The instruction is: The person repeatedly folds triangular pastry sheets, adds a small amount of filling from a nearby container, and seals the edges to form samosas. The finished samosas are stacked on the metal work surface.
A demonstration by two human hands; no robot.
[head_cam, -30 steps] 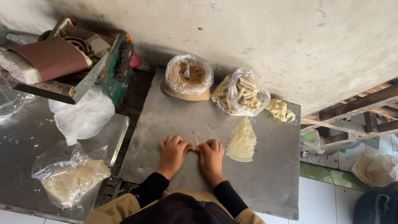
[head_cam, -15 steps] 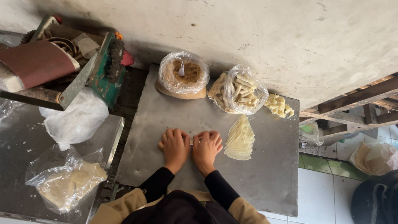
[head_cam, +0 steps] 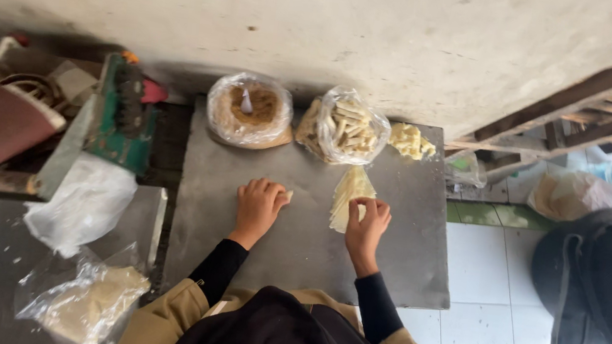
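My hands have parted: the left hand (head_cam: 258, 207) curls over a small pale piece on the bench (head_cam: 296, 249), while the right hand (head_cam: 367, 226) pinches a sheet off the wrapper stack (head_cam: 350, 193).

Table (head_cam: 298, 233): dull grey metal. Pastry sheets (head_cam: 350, 193): pale yellow. Far bags: brown filling (head_cam: 250, 111), beige sticks (head_cam: 344, 128). Sleeves (head_cam: 220, 266): black, khaki above. Machine (head_cam: 122, 114) left: green. Floor tiles (head_cam: 481, 295): white.
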